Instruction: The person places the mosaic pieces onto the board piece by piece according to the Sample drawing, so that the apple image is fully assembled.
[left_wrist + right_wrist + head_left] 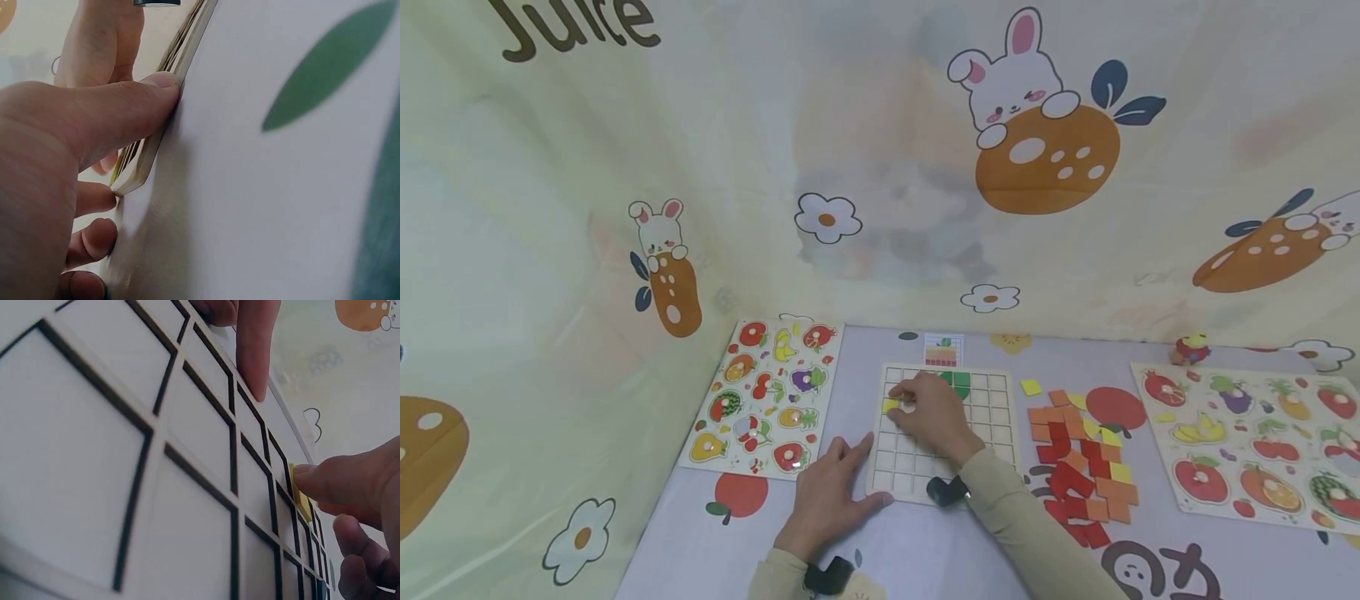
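A white grid board [904,483] lies on the table in the head view, with green tiles [957,384] in its upper cells. My right hand [936,415] reaches over the board and pinches a yellow square tile [890,406] at the left column, near the top. In the right wrist view that yellow tile [301,499] stands slightly tilted against the grid ridges, with the thumb on it. At the board's lower left corner is my left hand [831,496], thumb and forefinger spread along its edges. The left thumb [134,106] touches the board's side in the left wrist view.
Loose red, orange and yellow tiles [1075,458] are heaped right of the board. A small picture card [943,351] lies behind it. Fruit puzzle boards [760,400] flank it left and right, and a small figurine [1191,350] stands at the back right.
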Motion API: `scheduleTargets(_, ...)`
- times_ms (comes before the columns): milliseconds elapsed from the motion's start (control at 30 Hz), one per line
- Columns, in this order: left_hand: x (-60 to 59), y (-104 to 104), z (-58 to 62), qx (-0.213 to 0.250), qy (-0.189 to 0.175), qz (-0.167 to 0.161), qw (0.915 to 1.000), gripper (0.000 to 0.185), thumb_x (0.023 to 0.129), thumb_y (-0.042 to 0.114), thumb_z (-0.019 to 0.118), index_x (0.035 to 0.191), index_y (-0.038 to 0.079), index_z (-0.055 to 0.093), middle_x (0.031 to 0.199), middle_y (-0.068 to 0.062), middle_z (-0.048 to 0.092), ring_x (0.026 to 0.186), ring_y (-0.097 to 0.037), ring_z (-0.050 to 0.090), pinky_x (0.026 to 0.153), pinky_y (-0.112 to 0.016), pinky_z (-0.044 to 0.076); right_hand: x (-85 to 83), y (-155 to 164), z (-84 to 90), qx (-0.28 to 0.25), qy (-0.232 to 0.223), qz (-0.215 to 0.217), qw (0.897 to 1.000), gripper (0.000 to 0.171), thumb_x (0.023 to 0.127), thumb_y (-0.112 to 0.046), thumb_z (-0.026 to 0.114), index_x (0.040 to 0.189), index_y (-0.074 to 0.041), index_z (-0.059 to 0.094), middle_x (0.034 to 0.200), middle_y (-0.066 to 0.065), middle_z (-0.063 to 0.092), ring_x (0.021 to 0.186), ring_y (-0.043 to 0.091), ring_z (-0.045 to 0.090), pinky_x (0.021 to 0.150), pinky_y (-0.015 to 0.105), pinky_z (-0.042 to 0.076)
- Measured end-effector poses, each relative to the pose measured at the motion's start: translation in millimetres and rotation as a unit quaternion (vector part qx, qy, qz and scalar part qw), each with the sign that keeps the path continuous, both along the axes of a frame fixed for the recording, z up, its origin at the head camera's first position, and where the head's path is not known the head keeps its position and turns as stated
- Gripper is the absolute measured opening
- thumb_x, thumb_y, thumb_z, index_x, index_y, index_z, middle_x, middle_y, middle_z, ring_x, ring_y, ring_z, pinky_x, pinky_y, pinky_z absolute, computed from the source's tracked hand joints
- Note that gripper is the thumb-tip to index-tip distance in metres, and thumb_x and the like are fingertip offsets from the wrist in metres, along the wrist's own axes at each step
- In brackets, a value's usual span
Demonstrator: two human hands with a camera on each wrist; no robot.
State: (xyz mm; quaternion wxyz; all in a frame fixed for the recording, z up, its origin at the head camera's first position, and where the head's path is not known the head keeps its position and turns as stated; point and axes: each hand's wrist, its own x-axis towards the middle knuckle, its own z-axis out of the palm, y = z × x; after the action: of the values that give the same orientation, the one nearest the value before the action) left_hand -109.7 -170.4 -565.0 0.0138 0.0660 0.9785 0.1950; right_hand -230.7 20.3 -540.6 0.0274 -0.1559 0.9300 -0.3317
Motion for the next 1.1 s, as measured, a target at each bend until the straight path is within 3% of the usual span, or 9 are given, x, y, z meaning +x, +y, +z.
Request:
scheduleTargets(333, 0.7, 1.8, -1.1, -0.002, 0.002, -0.002, 1.0000, 0.091, 0.082, 0.071, 0.078, 0.159, 0.031, 0.051, 0.100, 0.006, 0.046, 0.074, -0.006, 0.039, 0.062, -0.023, 0.030, 1.2, 2.7, 0.6, 0.012, 0.003, 0.011, 1.000, 0.021, 0.088, -0.027, 0.087, 0.107, -0.021, 0.085, 0.094, -0.006, 0.066, 0.086, 0.012, 0.054, 0.081, 0.034, 0.045)
scheduleTargets(600, 1.5, 3.5, -1.8, -0.004, 0.007, -0.001, 1.0000, 0.091, 0.081, 0.067, 0.082, 0.158, 0.028, 0.052, 0.099, 0.006, 0.047, 0.074, -0.005, 0.039, 0.062, -0.022, 0.032, 1.1, 21.6, 6.4, -0.016, -0.004, 0.018, 1.000, 0.023, 0.093, -0.027, 0.081, 0.115, -0.023, 0.083, 0.100, -0.006, 0.067, 0.090, 0.013, 0.057, 0.082, 0.035, 0.047)
scheduleTargets(800, 1.2, 4.3, -0.9, 0.001, 0.009, 0.000, 1.0000, 0.091, 0.080, 0.067, 0.082, 0.158, 0.029, 0.053, 0.097, 0.007, 0.046, 0.073, -0.005, 0.038, 0.061, -0.022, 0.031, -15.7, 68.9, 19.9, -0.002, -0.015, -0.013, 1.000, 0.024, 0.096, -0.022, 0.076, 0.119, -0.018, 0.082, 0.102, 0.002, 0.070, 0.092, 0.022, 0.057, 0.080, 0.037, 0.045)
scheduleTargets(1100, 0.8, 3.2, -0.1, 0.001, -0.005, 0.007, 1.0000, 0.092, 0.081, 0.068, 0.081, 0.159, 0.029, 0.051, 0.099, 0.008, 0.046, 0.076, -0.005, 0.039, 0.062, -0.023, 0.031, -36.0, 160.7, 25.5, 0.038, -0.080, -0.081, 0.993, 0.039, 0.100, -0.018, 0.070, 0.137, -0.007, 0.069, 0.131, 0.021, 0.065, 0.112, 0.036, 0.058, 0.090, 0.050, 0.051)
